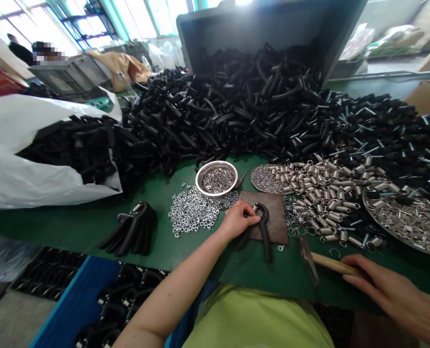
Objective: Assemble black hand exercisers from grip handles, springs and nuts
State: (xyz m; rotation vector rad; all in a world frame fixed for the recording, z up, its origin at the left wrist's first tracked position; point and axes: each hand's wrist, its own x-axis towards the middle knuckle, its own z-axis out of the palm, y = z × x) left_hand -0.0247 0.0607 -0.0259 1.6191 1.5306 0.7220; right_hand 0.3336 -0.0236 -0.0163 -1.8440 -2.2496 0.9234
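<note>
My left hand (239,220) is closed on a black spring clamp (266,237), near its rounded top. The clamp lies over a flat brown metal plate (278,217), its two handles pointing toward me. At the right, my right hand (381,280) grips the wooden handle of a hammer (320,261); the hammer's head is beside the table's front edge, apart from the clamp. A heap of small nuts (191,212) lies left of the plate. Behind it stands a round metal bowl (217,193) of small pins. Several black clamps (135,232) stand bunched together farther left.
Silver springs (323,198) are piled right of the plate, beside a tray of rivets (410,217). Black handle parts (229,116) spill from a tipped grey bin (184,43). A white sack (5,154) lies left; a blue crate (70,304) sits below the table edge.
</note>
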